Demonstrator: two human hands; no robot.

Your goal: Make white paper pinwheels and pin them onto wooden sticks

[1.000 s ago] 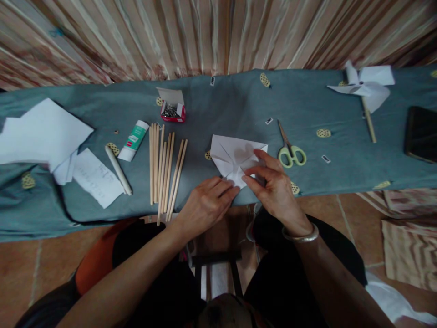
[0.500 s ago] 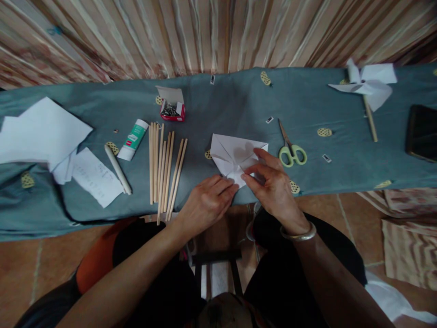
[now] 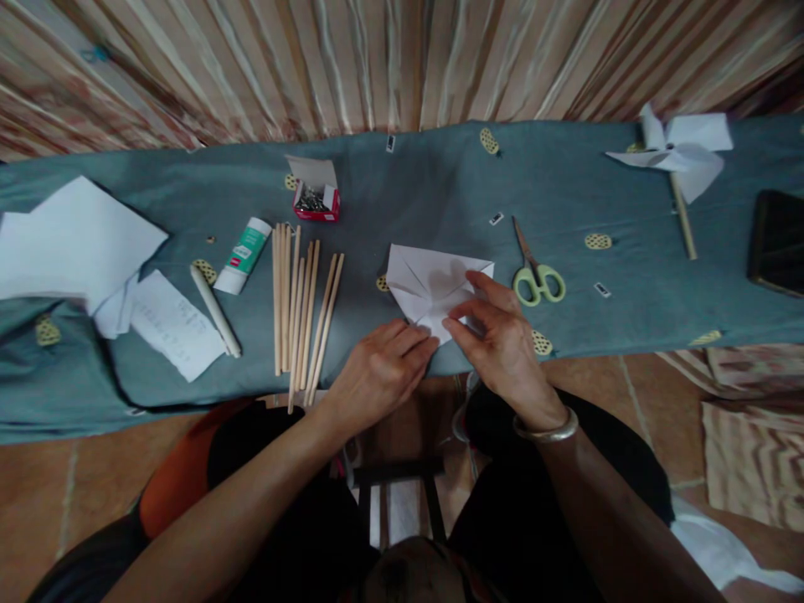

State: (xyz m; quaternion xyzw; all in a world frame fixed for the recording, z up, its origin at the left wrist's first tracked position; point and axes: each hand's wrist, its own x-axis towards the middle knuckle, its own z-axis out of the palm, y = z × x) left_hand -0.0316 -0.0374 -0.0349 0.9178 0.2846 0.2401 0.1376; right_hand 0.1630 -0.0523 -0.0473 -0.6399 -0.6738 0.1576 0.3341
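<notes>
A white sheet of paper [image 3: 420,272] with diagonal crease or cut lines lies on the cloth in front of me. At its near left edge my left hand [image 3: 384,360] presses down, fingers curled together on the paper. From the right, my right hand [image 3: 496,335] has thumb and index finger pinched at the paper's near middle, its other fingers bent over the right side. Both hands hide parts of the near and right edges. To the right lie scissors [image 3: 533,272] with green handles, blades pointing away from me.
Several wooden sticks [image 3: 305,310] lie left of the paper, beside a glue stick [image 3: 244,255], a white pen [image 3: 215,310] and paper sheets [image 3: 81,243]. Behind stands an open red box [image 3: 317,201] of small metal pieces. A paper pinwheel [image 3: 682,159] and a dark phone [image 3: 779,243] are at right.
Near the pinched fingertips, the paper's near part looks slightly flatter. Both hands stay in almost the same place; the whole view has shifted very slightly.
</notes>
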